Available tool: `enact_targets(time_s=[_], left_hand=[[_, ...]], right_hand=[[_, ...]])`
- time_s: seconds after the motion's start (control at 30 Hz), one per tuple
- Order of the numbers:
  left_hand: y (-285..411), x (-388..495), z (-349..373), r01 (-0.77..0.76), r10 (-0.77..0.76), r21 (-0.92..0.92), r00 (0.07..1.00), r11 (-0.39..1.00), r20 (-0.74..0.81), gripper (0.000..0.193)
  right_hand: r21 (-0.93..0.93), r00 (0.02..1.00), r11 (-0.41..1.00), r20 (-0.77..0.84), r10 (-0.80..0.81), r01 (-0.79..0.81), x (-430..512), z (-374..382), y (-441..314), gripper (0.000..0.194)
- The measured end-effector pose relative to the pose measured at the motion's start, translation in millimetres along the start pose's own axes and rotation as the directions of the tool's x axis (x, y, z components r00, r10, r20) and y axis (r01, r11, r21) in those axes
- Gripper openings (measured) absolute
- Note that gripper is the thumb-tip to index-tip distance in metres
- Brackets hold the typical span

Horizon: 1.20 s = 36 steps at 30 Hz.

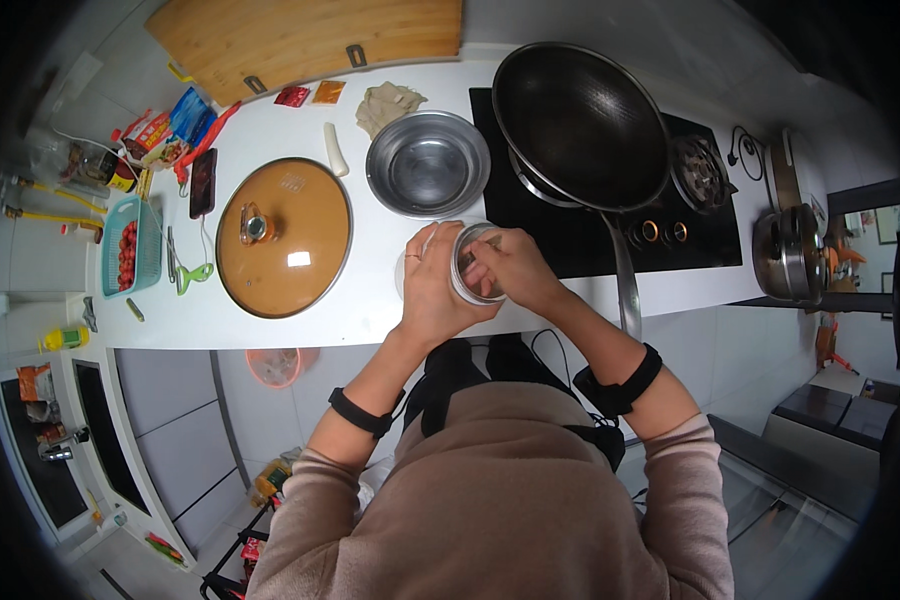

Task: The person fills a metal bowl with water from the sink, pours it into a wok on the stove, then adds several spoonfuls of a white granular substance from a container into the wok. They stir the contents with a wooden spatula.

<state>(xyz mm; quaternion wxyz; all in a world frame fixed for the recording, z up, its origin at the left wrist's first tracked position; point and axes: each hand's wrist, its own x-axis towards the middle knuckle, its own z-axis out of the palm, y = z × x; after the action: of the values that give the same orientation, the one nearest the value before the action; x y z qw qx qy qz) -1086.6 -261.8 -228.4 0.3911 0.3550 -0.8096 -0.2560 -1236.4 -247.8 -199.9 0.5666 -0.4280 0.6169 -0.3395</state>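
My left hand [436, 281] is wrapped around a clear jar [457, 276], tilted so that its round mouth faces right, over the front of the white countertop [375, 315]. The fingers of my right hand [514, 266] reach inside the mouth. Their tips are partly hidden, and whether they pinch anything cannot be made out. Just beyond the jar stands a stainless steel basin [429, 163]. A black wok [581, 124] rests tilted on the cooktop to the right, its metal handle [627, 281] sticking out past the counter's front edge.
A glass lid [285, 236] lies left of my hands, near a piece of white vegetable [335, 150] and a cloth [388, 105]. Further left are a phone [203, 184], a green peeler [193, 278] and a teal basket [150, 262] of small red fruits. Steel pots [787, 255] stand far right.
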Motion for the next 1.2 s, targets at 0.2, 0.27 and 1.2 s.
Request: enact_targets(time_s=[0.2,0.27,1.2], left_hand=[[5.7,5.6,7.3,0.048,-0.050,-0.014,0.993,0.999,-0.104,0.076],[7.6,8.8,6.7,0.036,-0.037,-0.017,0.994,0.999,-0.102,0.078],[45.2,63.8,9.5,0.113,-0.116,-0.048,0.990,0.992,-0.074,0.073]], right_hand=[[0.105,0.996,0.994,-0.085,0.002,0.007,-20.9,-23.9,-18.8,0.028],[0.114,0.993,0.993,-0.118,-0.028,0.042,-29.1,-32.1,-23.5,0.028],[0.413,0.895,0.854,-0.429,-0.124,0.316,-81.6,-139.1,-74.2,0.029]])
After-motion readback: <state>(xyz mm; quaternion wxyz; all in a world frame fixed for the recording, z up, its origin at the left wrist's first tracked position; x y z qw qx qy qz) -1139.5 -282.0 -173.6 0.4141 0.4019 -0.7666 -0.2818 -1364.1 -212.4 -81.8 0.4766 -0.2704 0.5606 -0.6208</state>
